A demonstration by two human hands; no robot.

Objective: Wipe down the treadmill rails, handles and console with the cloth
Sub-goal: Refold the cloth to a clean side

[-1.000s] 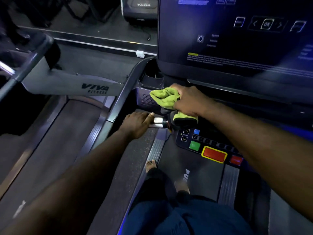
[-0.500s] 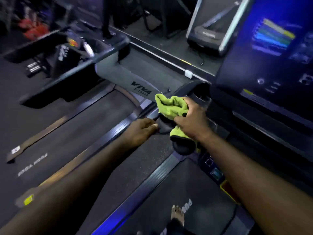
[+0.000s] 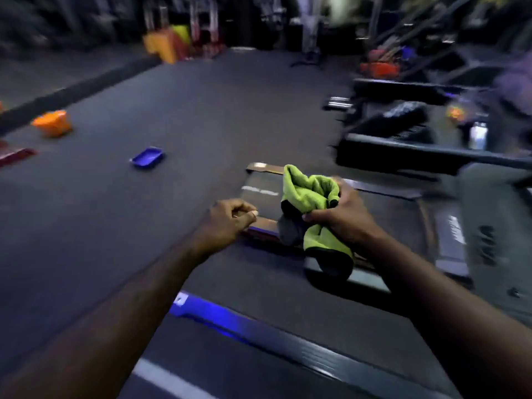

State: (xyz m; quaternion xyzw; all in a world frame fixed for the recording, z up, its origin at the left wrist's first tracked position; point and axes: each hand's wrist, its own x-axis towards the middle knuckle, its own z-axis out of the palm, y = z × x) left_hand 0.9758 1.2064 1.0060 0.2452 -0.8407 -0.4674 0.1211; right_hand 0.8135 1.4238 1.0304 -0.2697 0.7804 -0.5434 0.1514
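The view is blurred and faces the gym floor, with no console in sight. My right hand (image 3: 342, 217) grips a bunched green cloth (image 3: 309, 194) with a dark underside, held in the air over the end of a neighbouring treadmill deck (image 3: 385, 214). To the cloth's left, a short gap away, my left hand (image 3: 230, 218) hovers with its fingers curled and nothing in it. A dark side rail (image 3: 247, 332) lit by a blue strip runs across the frame under both forearms.
A blue tray (image 3: 148, 157) and an orange object (image 3: 53, 122) lie on the dark floor to the left. A neighbouring treadmill's handrail (image 3: 426, 156) and console sit at right, with a bottle (image 3: 478, 136) on it. Blurred gym equipment lines the back.
The view has swung left, away from the console. My right hand lifted the cloth off the console edge. My left hand let go of the handle and curled.
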